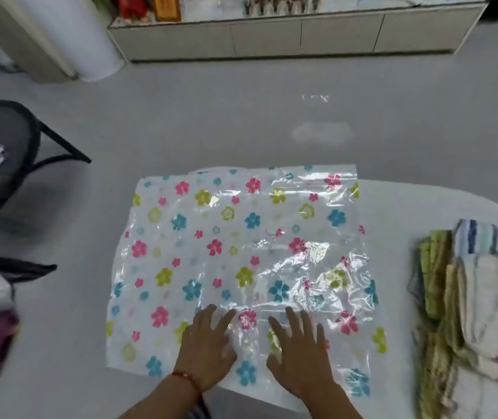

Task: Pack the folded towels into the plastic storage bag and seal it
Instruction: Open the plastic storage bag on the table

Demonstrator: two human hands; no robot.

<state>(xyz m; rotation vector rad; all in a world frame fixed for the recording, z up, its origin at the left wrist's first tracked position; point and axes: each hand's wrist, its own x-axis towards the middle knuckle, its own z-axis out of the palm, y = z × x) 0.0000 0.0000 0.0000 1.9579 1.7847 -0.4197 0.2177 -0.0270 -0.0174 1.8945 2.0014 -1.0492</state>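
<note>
**Head view: both palms flat on an empty flowered bag**

Head camera looks down on a white table (423, 207) whose left part is covered by a clear plastic storage bag printed with pink, blue and yellow-green flowers (241, 252). The bag lies flat and spread out, its left side hanging past the table edge over the grey floor (181, 122). Its right half is wrinkled and catches glare; nothing bulky shows inside it.

Both bare hands rest on the near edge of the bag. The left hand (208, 349) lies palm down with fingers spread, gripping nothing, and a thin red bracelet (185, 377) circles its wrist. The right hand (297, 352) is just beside it, also flat and splayed on the plastic, holding nothing. A pink flower print shows between the two hands.

The stack of folded towels (477, 313) sits on the right end of the table, well apart from the hands and apart from the bag: yellow-green ones at the left of the pile, a blue-striped one at the far top, white ones with a faint pink stripe nearer.

A black metal-framed chair (30, 140) stands at the left, and a low beige cabinet (302, 37) runs along the far wall.
</note>
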